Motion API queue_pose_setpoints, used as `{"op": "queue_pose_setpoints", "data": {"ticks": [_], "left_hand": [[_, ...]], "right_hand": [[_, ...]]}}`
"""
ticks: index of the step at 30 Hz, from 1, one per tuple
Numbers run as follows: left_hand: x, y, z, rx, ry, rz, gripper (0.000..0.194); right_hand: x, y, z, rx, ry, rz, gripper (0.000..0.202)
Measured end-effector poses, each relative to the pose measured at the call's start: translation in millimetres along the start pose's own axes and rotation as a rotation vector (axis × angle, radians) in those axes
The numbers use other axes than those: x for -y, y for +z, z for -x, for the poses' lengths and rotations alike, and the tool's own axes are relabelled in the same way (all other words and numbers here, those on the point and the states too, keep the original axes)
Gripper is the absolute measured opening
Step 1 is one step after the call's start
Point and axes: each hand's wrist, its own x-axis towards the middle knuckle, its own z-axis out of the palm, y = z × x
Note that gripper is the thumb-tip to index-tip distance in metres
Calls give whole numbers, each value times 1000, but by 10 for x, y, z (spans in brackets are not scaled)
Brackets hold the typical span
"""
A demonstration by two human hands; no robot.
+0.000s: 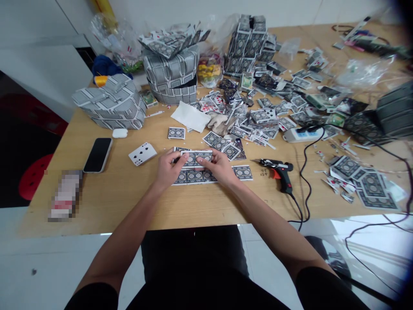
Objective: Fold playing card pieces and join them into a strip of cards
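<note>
Both my hands grip one patterned card strip point(196, 159), held level above the table near its front edge. My left hand point(170, 167) pinches its left end, thumb on top. At the right end, my right hand point(220, 166) has its thumb pressed on the face and its fingers behind. Beneath the hands lies a longer row of joined cards point(244, 172), partly hidden by them. A stack of white playing cards point(142, 154) rests to the left, and a single patterned card point(176, 133) lies beyond. To the right is a glue gun point(280, 173) with an orange trigger.
A phone point(98, 155) and white earbud case point(120, 133) lie left. Woven card baskets point(112, 103) point(172, 73) stand behind. Scattered cards point(264, 115) cover the back right, near a power strip point(303, 134). A black cable point(306, 176) runs down beside the glue gun.
</note>
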Motion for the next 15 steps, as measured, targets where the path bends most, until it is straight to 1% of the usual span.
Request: {"op": "queue_pose_setpoints", "data": {"ticks": [5, 15], "left_hand": [[-6, 8, 0, 3, -5, -6, 58], [31, 22, 16, 8, 10, 19, 50]], "right_hand": [[-17, -12, -7, -19, 4, -16, 52], [-9, -7, -4, -9, 8, 1, 53]]}}
